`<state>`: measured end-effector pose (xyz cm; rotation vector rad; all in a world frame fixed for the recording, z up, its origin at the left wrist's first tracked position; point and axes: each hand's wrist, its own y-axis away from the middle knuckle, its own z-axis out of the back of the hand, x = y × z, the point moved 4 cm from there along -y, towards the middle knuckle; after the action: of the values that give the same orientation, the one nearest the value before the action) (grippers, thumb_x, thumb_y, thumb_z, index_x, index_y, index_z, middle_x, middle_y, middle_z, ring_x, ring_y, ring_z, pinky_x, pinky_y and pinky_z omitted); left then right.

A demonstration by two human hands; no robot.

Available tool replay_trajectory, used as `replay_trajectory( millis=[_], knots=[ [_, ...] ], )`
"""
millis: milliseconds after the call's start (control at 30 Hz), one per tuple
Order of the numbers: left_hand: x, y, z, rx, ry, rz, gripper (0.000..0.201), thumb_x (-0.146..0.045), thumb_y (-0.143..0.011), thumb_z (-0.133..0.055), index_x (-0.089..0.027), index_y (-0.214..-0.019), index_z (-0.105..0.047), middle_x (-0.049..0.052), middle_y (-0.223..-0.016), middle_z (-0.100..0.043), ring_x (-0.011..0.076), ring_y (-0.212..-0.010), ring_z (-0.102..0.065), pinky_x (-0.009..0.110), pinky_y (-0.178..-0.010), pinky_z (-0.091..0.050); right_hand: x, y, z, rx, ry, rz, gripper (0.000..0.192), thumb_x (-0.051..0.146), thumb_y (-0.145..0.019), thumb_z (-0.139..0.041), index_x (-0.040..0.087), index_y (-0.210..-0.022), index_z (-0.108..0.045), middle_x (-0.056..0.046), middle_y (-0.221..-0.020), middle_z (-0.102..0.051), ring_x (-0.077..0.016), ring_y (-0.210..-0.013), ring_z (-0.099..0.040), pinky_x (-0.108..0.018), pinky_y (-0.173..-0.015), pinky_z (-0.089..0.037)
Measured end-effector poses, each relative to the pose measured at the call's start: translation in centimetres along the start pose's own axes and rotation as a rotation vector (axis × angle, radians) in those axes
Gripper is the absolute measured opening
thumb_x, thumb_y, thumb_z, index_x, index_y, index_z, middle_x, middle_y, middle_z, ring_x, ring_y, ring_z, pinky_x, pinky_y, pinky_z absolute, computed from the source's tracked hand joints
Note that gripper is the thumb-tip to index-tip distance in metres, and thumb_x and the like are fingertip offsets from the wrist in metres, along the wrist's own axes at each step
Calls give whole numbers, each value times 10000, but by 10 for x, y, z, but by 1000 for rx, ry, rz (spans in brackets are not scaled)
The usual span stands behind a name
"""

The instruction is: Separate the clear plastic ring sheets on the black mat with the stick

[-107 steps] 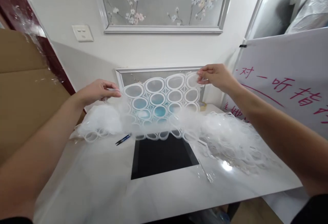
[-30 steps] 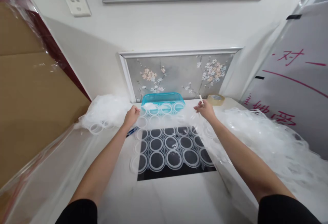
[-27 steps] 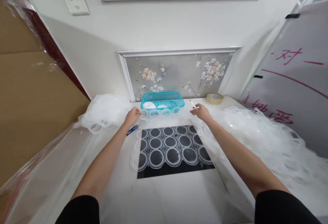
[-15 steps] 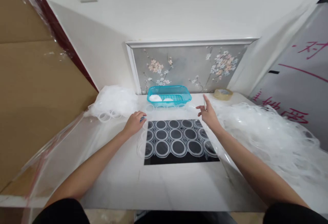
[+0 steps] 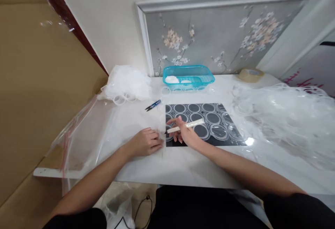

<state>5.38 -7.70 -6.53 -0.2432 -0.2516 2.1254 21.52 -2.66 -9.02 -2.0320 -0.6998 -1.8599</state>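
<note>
Right hand (image 5: 186,134): fingers pinching slim white dark-tipped pen (image 5: 195,123), pointing left across clear ring-patterned plastic sheet (image 5: 218,131). Left hand (image 5: 145,142) near tip, fingers curled, grip unclear.

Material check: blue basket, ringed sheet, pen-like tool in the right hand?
Blue basket: likely molded plastic; see-through tint, shiny rim.
Ringed sheet: probably thin plastic film, clear and glossy with whitish rings; dark backing shows through and it catches glare.
Pen-like tool: smooth off-white barrel, dark tip; plastic seems likely, but painted metal can't be ruled out.
</note>
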Motion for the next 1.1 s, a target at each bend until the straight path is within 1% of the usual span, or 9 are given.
replay_trajectory(
  millis=[133, 267, 367, 433, 600, 833, 933, 1000, 1100],
  knots=[
    [-6, -4, -1, 40, -56, -28, 225, -262, -974, -488, -169, -909, -682, 29, -739, -612, 150, -692, -555, 291, -655, -383, -8, -1, 12, -102, 67, 40, 516, 638, -797, -543, 164, -966, -656, -36, -692, -663, -113, -481, -573, -202, -359, -420],
    [-12, -4, -5, 58, -83, -6, 238, -251, -995, -444, -144, -1039, -652, 44, -833, -656, 166, -743, -576, 310, -671, -397, -9, -2, 22, -122, 98, 45, 422, 506, -709, -713, 156, -944, -705, -8, -600, -650, -92, -399, -506, -234, -392, -459],
    [-14, -4, -9, 69, -105, 14, 250, -245, -1005, -426, -133, -1077, -637, 46, -847, -667, 166, -724, -578, 316, -641, -390, -10, 0, 22, -103, 102, 16, 333, 476, -710, -718, 150, -778, -707, -1, -551, -605, -98, -427, -516, -234, -411, -466],
    [-14, -4, -11, 69, -106, 15, 245, -235, -1004, -425, -124, -1055, -638, 46, -828, -664, 163, -711, -577, 315, -637, -382, -11, 2, 20, -82, 142, -13, 313, 461, -709, -717, 149, -730, -694, -2, -533, -587, -112, -451, -536, -240, -428, -479],
    [-13, -5, -13, 76, -86, 3, 243, -221, -1000, -428, -133, -1008, -654, 43, -801, -659, 162, -702, -581, 308, -617, -376, -14, 6, 17, -50, 252, -21, 268, 418, -730, -690, 150, -736, -691, -19, -560, -614, -141, -477, -584, -266, -476, -506],
    [-13, -5, -14, 72, -51, 21, 270, -226, -1007, -405, -130, -1080, -646, 53, -855, -676, 168, -732, -594, 315, -648, -405, -13, 6, 17, -19, 420, 39, 225, 365, -811, -622, 156, -783, -703, -30, -575, -639, -164, -493, -605, -284, -495, -500],
    [-14, -5, -15, 94, -63, 14, 274, -219, -1010, -394, -117, -1050, -645, 55, -839, -667, 172, -733, -593, 311, -656, -406, -4, 8, 16, -13, 574, 189, 194, 325, -848, -597, 171, -795, -704, -58, -717, -693, -178, -584, -627, -310, -555, -515],
    [-15, -5, -16, 106, -61, 16, 290, -213, -1012, -376, -117, -1006, -649, 54, -806, -656, 175, -718, -588, 308, -647, -409, 1, 12, 13, 26, 704, 372, 160, 282, -873, -578, 192, -830, -704, -75, -891, -718, -218, -803, -659, -365, -717, -542],
    [-15, -5, -16, 100, -15, 49, 304, -215, -1012, -362, -107, -997, -646, 53, -754, -638, 179, -683, -583, 312, -636, -427, 1, 19, 4, 174, 898, 676, 182, 189, -911, -517, 221, -943, -694, -52, -987, -725, -241, -1145, -566, -428, -961, -474]
  ],
)
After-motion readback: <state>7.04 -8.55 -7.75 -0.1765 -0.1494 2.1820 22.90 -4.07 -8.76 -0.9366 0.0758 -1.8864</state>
